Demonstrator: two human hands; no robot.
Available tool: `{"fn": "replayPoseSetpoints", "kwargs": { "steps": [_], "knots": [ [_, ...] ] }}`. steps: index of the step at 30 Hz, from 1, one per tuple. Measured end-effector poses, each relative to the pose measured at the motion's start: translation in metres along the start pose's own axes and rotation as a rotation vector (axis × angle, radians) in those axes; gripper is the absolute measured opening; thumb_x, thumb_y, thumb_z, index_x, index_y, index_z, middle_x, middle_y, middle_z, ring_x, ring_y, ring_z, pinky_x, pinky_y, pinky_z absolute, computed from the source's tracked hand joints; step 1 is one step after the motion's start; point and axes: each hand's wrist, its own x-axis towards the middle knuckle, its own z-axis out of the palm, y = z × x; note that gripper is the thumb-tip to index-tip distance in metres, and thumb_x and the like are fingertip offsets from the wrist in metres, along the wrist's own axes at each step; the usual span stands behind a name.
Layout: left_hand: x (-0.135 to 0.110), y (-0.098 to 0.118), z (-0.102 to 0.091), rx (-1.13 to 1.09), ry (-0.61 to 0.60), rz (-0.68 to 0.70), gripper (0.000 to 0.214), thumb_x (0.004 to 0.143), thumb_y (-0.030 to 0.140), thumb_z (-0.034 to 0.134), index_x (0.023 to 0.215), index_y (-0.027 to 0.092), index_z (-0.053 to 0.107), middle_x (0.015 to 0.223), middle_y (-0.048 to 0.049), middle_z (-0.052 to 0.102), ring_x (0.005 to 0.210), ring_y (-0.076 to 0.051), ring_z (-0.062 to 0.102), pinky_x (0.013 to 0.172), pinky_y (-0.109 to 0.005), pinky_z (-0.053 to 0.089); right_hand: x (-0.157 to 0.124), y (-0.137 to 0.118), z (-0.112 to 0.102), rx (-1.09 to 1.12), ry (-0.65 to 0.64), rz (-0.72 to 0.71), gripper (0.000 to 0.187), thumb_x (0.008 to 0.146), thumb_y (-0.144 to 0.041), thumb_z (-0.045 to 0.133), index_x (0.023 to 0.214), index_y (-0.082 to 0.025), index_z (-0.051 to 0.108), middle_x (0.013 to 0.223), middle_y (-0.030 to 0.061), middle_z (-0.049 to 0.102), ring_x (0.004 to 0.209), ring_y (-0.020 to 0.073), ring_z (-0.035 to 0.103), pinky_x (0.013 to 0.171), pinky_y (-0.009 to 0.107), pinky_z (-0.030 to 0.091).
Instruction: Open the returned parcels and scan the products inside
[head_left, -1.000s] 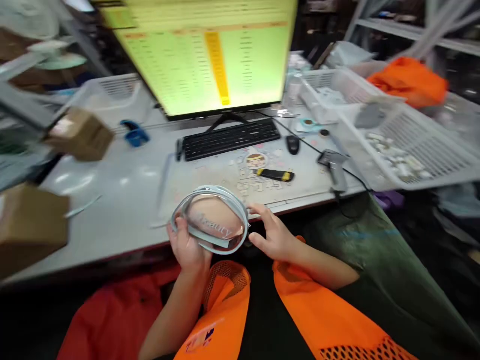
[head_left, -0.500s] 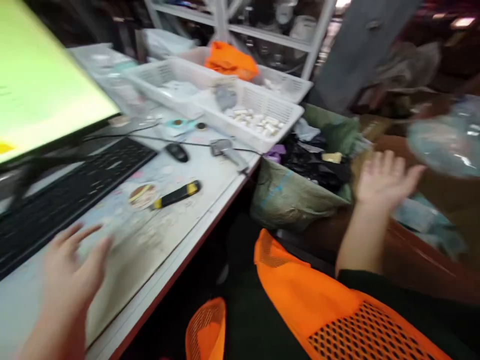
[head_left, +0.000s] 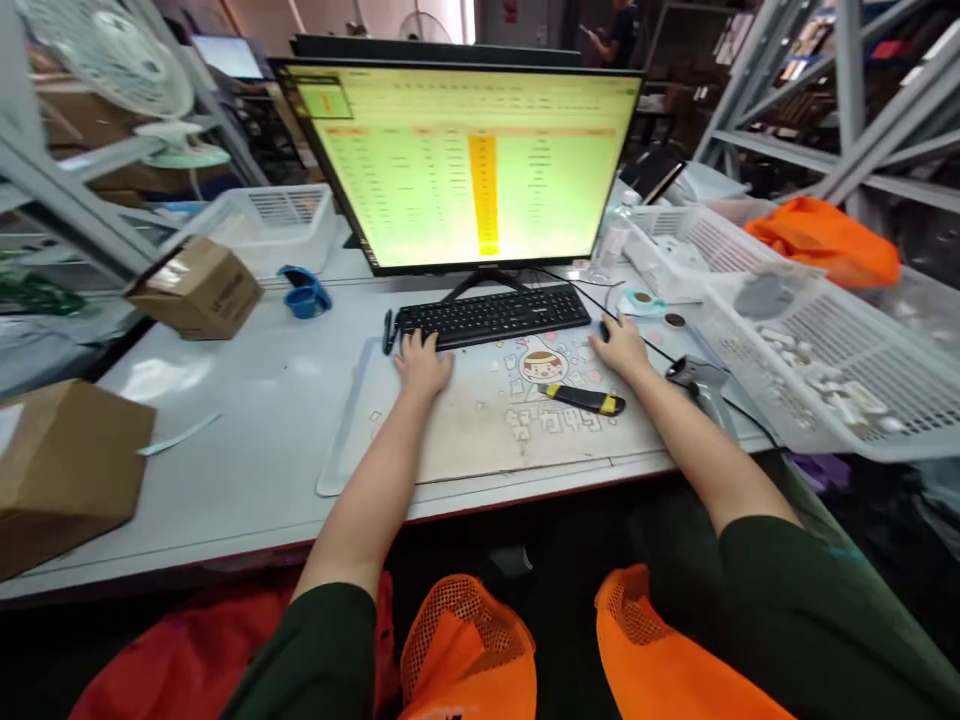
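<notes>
My left hand [head_left: 422, 368] lies at the left end of the black keyboard [head_left: 495, 316], its fingers spread over the lower keys. To the right, my right hand [head_left: 621, 347] covers a computer mouse [head_left: 604, 330], of which only a dark edge shows. Behind the keyboard stands a monitor [head_left: 427, 170] with a table of rows and one orange column. Between my arms a black and yellow utility knife [head_left: 583, 399] rests on the printed desk mat [head_left: 465, 430].
White plastic baskets [head_left: 817, 400] line the right side, one holding small white pieces. A barcode scanner [head_left: 705, 385] sits beside my right forearm. Cardboard boxes [head_left: 71, 470] and a blue tape dispenser [head_left: 306, 293] stand on the left. A person [head_left: 619, 35] is in the background.
The view has swung left from the baskets and bags to face the monitor. My right hand has come from over the bags onto the mouse; my left has reached the keyboard.
</notes>
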Motion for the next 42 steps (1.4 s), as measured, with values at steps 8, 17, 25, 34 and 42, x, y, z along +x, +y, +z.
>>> {"fn": "replayPoseSetpoints", "kwargs": {
  "steps": [8, 17, 25, 34, 42],
  "knots": [
    [0.010, -0.010, 0.009, -0.041, 0.017, -0.018, 0.065, 0.099, 0.044, 0.053, 0.159, 0.020, 0.052, 0.178, -0.0160, 0.030, 0.168, -0.037, 0.019, 0.132, -0.063, 0.028, 0.003, 0.041, 0.031, -0.201, 0.095, -0.051, 0.062, 0.092, -0.031, 0.052, 0.148, -0.007, 0.065, 0.156, 0.0265, 0.054, 0.139, 0.0398, 0.056, 0.120, 0.054, 0.044],
    [0.008, -0.013, 0.008, -0.091, -0.003, -0.018, 0.065, 0.096, 0.039, 0.057, 0.159, 0.022, 0.052, 0.179, -0.0129, 0.029, 0.169, -0.036, 0.018, 0.134, -0.061, 0.026, 0.004, 0.055, 0.039, -0.243, 0.216, -0.097, 0.062, 0.086, -0.034, 0.053, 0.139, -0.007, 0.072, 0.141, 0.0238, 0.066, 0.127, 0.0377, 0.062, 0.112, 0.051, 0.050],
    [0.008, -0.013, 0.008, -0.097, -0.004, -0.021, 0.065, 0.096, 0.038, 0.058, 0.159, 0.021, 0.052, 0.180, -0.0142, 0.026, 0.169, -0.037, 0.016, 0.134, -0.061, 0.024, 0.002, 0.054, 0.039, -0.226, 0.226, -0.059, 0.064, 0.084, -0.035, 0.054, 0.138, -0.006, 0.073, 0.139, 0.0247, 0.067, 0.126, 0.0385, 0.062, 0.113, 0.051, 0.049],
    [0.009, -0.013, 0.010, -0.078, 0.000, -0.019, 0.066, 0.096, 0.038, 0.057, 0.159, 0.021, 0.051, 0.180, -0.0136, 0.027, 0.169, -0.035, 0.016, 0.134, -0.061, 0.025, 0.001, 0.054, 0.040, -0.229, 0.231, -0.062, 0.061, 0.084, -0.034, 0.055, 0.135, -0.007, 0.074, 0.138, 0.0237, 0.067, 0.124, 0.0384, 0.063, 0.112, 0.051, 0.051],
    [0.008, -0.013, 0.010, -0.072, 0.010, -0.018, 0.064, 0.096, 0.038, 0.056, 0.158, 0.023, 0.052, 0.179, -0.0134, 0.029, 0.169, -0.035, 0.017, 0.134, -0.061, 0.026, 0.001, 0.057, 0.041, -0.222, 0.250, -0.057, 0.061, 0.086, -0.035, 0.054, 0.138, -0.011, 0.074, 0.140, 0.0214, 0.067, 0.121, 0.0366, 0.064, 0.109, 0.050, 0.052]
  ]
}}
